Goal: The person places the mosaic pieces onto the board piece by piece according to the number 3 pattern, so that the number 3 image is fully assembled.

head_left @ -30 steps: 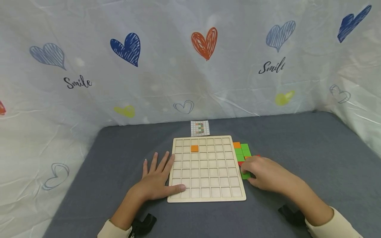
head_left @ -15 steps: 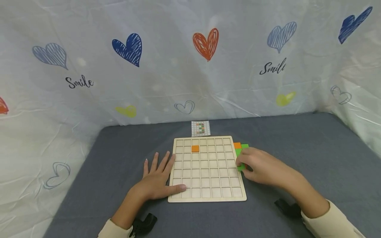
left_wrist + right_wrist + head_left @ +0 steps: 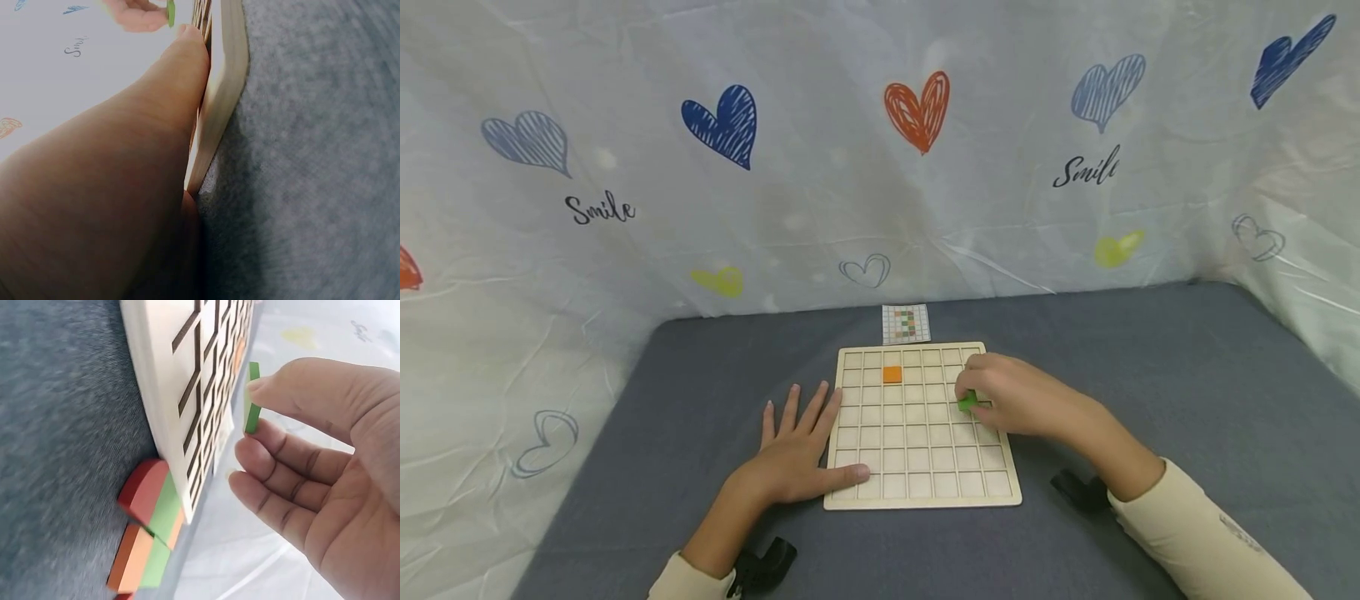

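Observation:
A pale wooden grid board [image 3: 917, 460] lies on the grey cloth, with one orange square tile [image 3: 891, 375] set in a cell of its second row. My left hand [image 3: 797, 458] rests at the board's left side, fingers spread and straight, the thumb lying over its lower left corner. Above the right part of the board, my right hand [image 3: 1015, 396] pinches a small green tile [image 3: 252, 412] between thumb and fingertips. The right wrist view shows that tile held on edge, raised off the grid.
Beside the board's right edge sit red, green and orange tiles [image 3: 134, 556], hidden behind my right hand in the head view. A small printed pattern card [image 3: 906, 324] lies just beyond the board. Behind the table hangs a white curtain [image 3: 805, 208] with hearts.
My right hand has picked up a green tile from the pile at the right and carried it left and slightly up, over the board. The left hand stays in place.

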`<move>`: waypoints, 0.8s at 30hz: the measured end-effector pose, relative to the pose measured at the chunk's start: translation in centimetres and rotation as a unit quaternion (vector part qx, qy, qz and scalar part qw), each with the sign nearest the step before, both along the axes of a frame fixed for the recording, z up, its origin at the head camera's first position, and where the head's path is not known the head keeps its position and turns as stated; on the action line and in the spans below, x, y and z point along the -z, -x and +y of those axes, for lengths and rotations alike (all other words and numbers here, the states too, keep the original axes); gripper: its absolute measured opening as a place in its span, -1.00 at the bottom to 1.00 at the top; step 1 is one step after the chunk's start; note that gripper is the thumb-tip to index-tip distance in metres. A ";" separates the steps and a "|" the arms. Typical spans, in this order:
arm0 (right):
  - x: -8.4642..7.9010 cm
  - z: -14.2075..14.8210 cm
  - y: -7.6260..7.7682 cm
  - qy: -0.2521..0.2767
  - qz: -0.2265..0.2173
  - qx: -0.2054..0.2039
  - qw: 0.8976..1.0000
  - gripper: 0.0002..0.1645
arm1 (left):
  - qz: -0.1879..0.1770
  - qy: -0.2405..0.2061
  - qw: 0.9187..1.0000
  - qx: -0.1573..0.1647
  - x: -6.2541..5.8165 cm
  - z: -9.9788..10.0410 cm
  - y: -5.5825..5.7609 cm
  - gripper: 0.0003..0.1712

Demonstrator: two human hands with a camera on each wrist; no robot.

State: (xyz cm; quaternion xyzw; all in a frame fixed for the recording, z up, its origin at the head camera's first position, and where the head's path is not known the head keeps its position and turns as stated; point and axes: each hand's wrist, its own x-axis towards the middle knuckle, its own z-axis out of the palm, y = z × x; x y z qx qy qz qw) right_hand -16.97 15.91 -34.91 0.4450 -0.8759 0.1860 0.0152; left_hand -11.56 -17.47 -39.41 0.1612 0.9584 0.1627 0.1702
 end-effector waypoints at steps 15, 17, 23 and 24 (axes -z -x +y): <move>0.8 -3.0 2.9 0.006 -0.053 0.004 0.999 -0.76 | -0.003 0.009 1.000 -0.004 0.2 0.1 0.1 0.33; 0.8 -3.3 3.2 0.007 -0.052 0.001 0.999 -0.77 | -0.002 0.009 1.000 -0.003 0.2 0.0 0.1 0.33; 0.8 -4.0 3.6 -0.002 -0.049 0.002 0.999 -0.82 | 0.001 0.004 1.000 0.000 0.4 -0.1 0.2 0.33; 0.8 -4.1 3.7 -0.002 -0.050 0.001 0.999 -0.84 | 0.001 0.004 1.000 0.000 0.4 -0.1 0.2 0.33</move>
